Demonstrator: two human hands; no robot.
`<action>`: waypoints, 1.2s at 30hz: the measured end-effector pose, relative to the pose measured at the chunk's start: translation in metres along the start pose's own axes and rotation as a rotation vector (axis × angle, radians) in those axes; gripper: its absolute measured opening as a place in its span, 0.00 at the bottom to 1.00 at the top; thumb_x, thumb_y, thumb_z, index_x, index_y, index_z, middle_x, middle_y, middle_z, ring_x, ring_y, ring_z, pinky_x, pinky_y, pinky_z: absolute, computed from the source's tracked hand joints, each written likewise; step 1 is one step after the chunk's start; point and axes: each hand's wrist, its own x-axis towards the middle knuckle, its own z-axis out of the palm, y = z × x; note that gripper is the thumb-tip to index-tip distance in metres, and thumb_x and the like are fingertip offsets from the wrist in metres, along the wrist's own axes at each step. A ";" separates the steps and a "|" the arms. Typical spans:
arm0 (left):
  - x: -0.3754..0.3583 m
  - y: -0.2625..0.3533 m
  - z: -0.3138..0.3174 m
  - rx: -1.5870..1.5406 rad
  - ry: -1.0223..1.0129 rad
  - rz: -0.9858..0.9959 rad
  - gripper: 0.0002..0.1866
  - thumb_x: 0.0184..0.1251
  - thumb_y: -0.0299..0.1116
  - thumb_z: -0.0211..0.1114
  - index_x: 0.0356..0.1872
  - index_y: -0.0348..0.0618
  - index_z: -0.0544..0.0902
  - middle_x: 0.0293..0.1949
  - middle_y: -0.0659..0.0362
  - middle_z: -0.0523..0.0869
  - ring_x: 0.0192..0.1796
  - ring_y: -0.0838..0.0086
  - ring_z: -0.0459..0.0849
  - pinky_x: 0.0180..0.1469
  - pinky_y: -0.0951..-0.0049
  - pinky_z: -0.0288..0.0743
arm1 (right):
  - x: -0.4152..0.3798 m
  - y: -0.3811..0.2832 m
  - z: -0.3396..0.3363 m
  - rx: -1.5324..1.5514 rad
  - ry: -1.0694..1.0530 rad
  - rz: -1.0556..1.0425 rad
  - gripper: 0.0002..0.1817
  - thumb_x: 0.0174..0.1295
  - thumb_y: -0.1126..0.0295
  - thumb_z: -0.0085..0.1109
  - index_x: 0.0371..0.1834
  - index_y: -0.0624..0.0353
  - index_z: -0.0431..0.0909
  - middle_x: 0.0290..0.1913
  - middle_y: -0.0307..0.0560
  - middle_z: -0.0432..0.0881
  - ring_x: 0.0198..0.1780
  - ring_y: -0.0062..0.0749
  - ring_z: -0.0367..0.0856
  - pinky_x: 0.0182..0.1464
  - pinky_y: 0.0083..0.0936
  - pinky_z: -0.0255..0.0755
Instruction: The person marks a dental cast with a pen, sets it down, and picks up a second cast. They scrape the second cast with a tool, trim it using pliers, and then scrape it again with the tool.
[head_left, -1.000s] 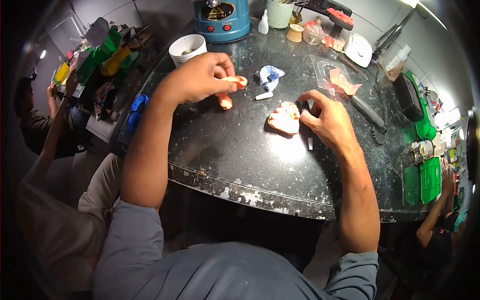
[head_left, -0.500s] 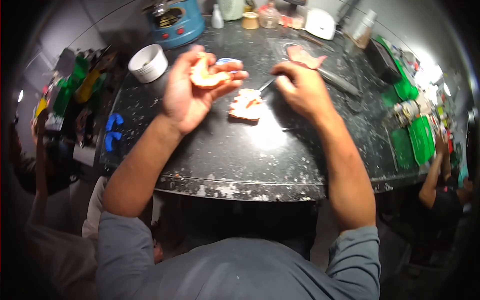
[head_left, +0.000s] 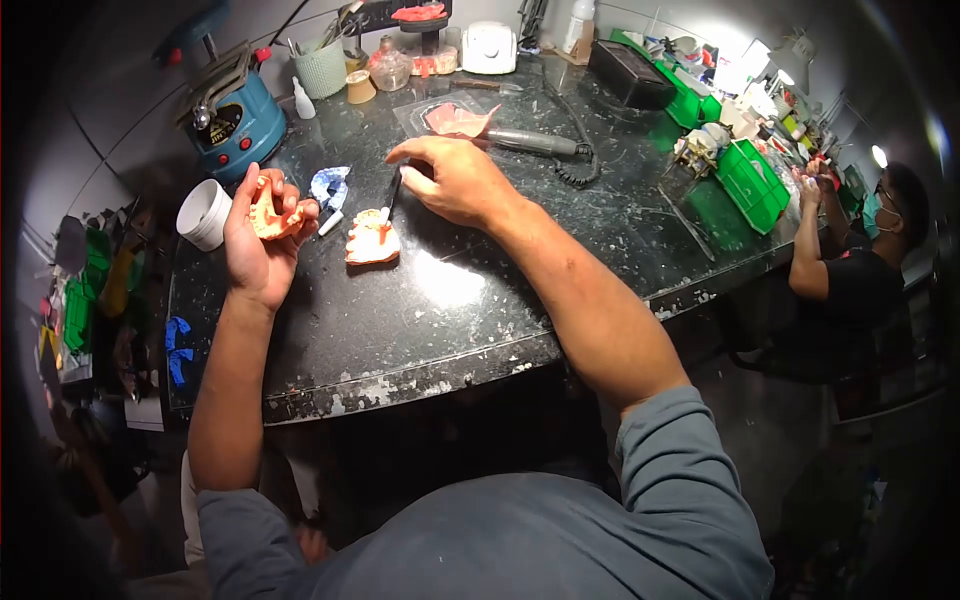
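My left hand (head_left: 262, 240) holds an orange, horseshoe-shaped dental cast (head_left: 270, 215) above the left part of the dark table, beside a white cup (head_left: 204, 216). A second orange and white cast (head_left: 372, 240) lies on the table between my hands. My right hand (head_left: 450, 180) is beyond it to the right, its fingers bent round a thin tool (head_left: 392, 195) whose pale tip meets the top of that cast. Behind the casts lie a blue and white arch-shaped piece (head_left: 329, 187) and a small white stick (head_left: 331, 222).
At the back left stands a blue machine (head_left: 240, 125). A pink sheet (head_left: 462, 121) and a grey handpiece (head_left: 535, 141) with a coiled cord lie beyond my right hand. Green trays (head_left: 750, 185) are at the right, near a masked person (head_left: 880, 235). Blue pieces (head_left: 178, 350) lie at the left edge.
The view has turned to the right, so the table things appear further left. My left hand has closed more round its cast. The blue and white piece is now more fully visible.
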 end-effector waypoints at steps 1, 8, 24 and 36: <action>0.000 0.000 -0.003 -0.009 -0.014 0.001 0.16 0.78 0.48 0.50 0.32 0.50 0.71 0.25 0.63 0.74 0.34 0.71 0.80 0.38 0.73 0.83 | -0.001 0.001 -0.001 -0.002 0.004 -0.008 0.15 0.62 0.69 0.56 0.51 0.61 0.82 0.48 0.53 0.86 0.50 0.42 0.85 0.56 0.32 0.76; -0.001 -0.006 -0.001 -0.193 -0.180 0.051 0.23 0.75 0.53 0.46 0.41 0.40 0.74 0.39 0.50 0.81 0.50 0.51 0.82 0.60 0.50 0.75 | 0.001 -0.027 0.006 0.261 0.193 -0.027 0.09 0.67 0.71 0.57 0.46 0.61 0.83 0.32 0.45 0.86 0.32 0.23 0.81 0.38 0.21 0.75; -0.005 -0.016 0.006 -0.101 -0.226 0.062 0.20 0.71 0.44 0.41 0.44 0.38 0.74 0.40 0.49 0.83 0.47 0.54 0.85 0.53 0.55 0.79 | -0.003 -0.009 0.008 -0.068 -0.136 0.119 0.17 0.58 0.74 0.55 0.51 0.55 0.83 0.41 0.50 0.78 0.48 0.40 0.78 0.56 0.35 0.72; -0.002 -0.015 -0.004 -0.073 -0.118 0.057 0.21 0.71 0.47 0.43 0.40 0.39 0.75 0.36 0.51 0.83 0.42 0.55 0.87 0.49 0.57 0.82 | -0.001 -0.022 0.010 -0.042 -0.109 0.126 0.13 0.60 0.75 0.61 0.48 0.54 0.84 0.34 0.40 0.72 0.40 0.27 0.72 0.48 0.25 0.70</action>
